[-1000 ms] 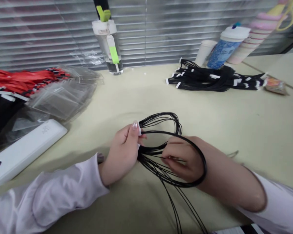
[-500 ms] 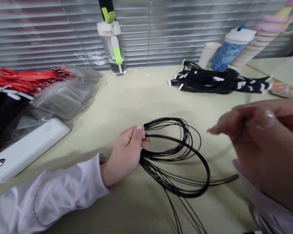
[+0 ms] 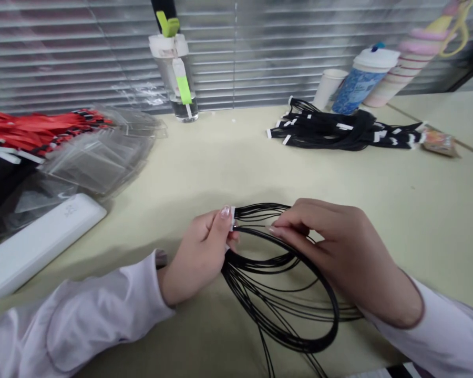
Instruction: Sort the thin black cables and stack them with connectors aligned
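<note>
The left hand (image 3: 199, 257) clenches a white connector (image 3: 232, 218) whose black cords (image 3: 299, 344) loop nearward, the right hand (image 3: 331, 247) pinching them just beside it.

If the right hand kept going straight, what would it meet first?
The right hand would probably meet the black cords first, beside the white tab in the left hand; depth is unclear.

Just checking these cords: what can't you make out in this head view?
- Cord ends: the black cords run off the bottom edge of the head view.
- White tab: the left hand covers most of it, hiding how the cords join it.
- Grip: the right hand's fingers hide how it holds the cords.
- Far bundle: strands too small to count.
</note>
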A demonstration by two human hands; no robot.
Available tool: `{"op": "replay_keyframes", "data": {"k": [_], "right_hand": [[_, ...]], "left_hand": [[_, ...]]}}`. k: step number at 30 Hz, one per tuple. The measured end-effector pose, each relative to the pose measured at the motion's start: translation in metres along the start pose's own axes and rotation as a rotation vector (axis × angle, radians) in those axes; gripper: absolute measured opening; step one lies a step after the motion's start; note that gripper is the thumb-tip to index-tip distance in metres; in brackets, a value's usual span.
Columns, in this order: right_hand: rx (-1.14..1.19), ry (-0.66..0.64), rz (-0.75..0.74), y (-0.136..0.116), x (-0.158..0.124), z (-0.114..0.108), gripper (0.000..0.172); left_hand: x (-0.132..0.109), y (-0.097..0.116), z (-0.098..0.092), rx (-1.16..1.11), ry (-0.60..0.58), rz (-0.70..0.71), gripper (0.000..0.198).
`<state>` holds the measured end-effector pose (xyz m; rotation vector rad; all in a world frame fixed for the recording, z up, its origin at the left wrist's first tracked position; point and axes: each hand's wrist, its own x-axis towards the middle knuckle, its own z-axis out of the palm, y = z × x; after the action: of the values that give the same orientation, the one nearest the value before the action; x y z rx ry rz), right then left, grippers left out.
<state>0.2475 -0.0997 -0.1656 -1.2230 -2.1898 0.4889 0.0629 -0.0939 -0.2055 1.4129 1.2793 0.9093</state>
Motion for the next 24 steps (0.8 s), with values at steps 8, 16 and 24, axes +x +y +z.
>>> {"op": "replay_keyframes", "data": {"k": [8,16,24], "right_hand": [[-0.041,0.048,-0.037,0.0004,-0.0015,0.0012,0.007],[-0.126,0.055,-0.149,0.0004,-0.0056,0.0039,0.009],[-0.186,0.062,-0.276,-0.0013,-0.0082,0.0050,0.007]], "left_hand": [[-0.0016,0.0026,0.0008,-0.066,-0.001,-0.044,0.041],[0.0001,-0.0012,0.0006,-0.062,0.000,-0.022,0.042],[-0.0004,0.0029,0.0006,0.037,0.027,-0.005,0.043]]}}
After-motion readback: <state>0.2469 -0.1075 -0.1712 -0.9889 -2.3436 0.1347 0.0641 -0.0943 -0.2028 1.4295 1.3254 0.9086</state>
